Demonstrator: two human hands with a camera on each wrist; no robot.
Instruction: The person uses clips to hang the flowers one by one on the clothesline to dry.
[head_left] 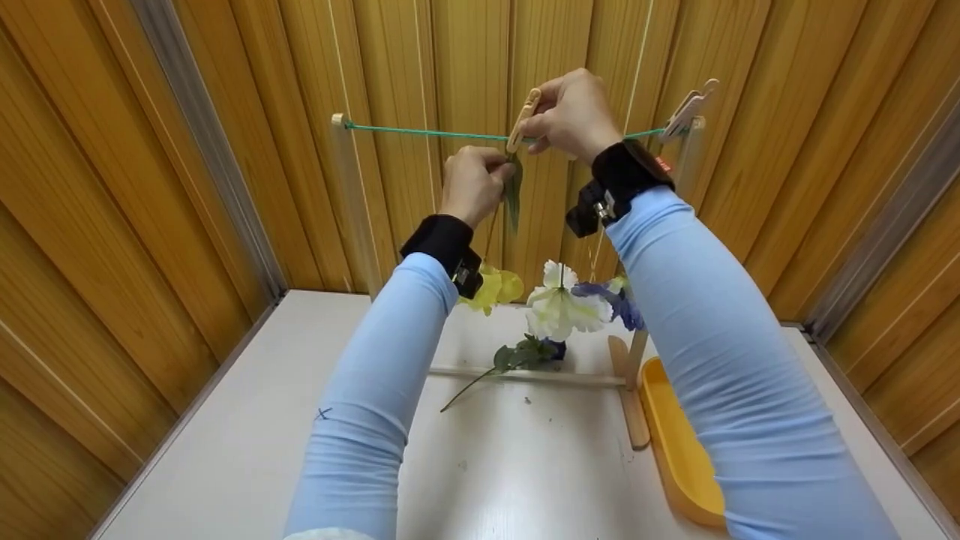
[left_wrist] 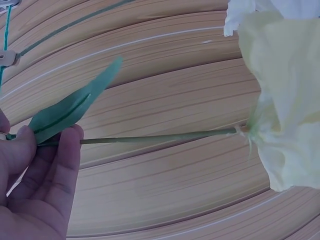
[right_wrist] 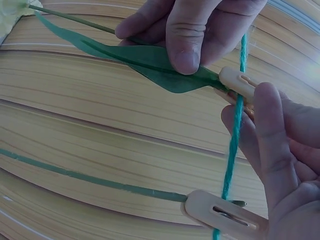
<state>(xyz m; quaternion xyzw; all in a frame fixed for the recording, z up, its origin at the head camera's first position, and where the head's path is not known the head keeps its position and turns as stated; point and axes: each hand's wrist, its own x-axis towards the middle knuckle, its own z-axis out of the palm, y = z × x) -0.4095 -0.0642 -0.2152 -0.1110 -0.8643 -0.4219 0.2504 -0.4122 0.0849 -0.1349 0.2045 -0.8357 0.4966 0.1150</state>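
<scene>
Head view, upper centre: left hand (head_left: 471, 182) pinches a yellow flower's (head_left: 495, 288) stem (head_left: 493, 232) under the cord (head_left: 427, 133), right hand (head_left: 571, 112) squeezing a peg (head_left: 523, 120) there. Left wrist view: fingers (left_wrist: 62, 165) closed on stem and leaf (left_wrist: 70, 112), bloom at right. Right wrist view: peg tip meets stem at cord, right of centre; pegging step, next probably releasing the peg squarely over both.

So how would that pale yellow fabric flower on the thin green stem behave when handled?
The pale yellow fabric flower probably weighs little: the left hand pinches only its thin green stem. The stem looks fairly stiff, staying straight. The petals seem soft and crushable.
</scene>
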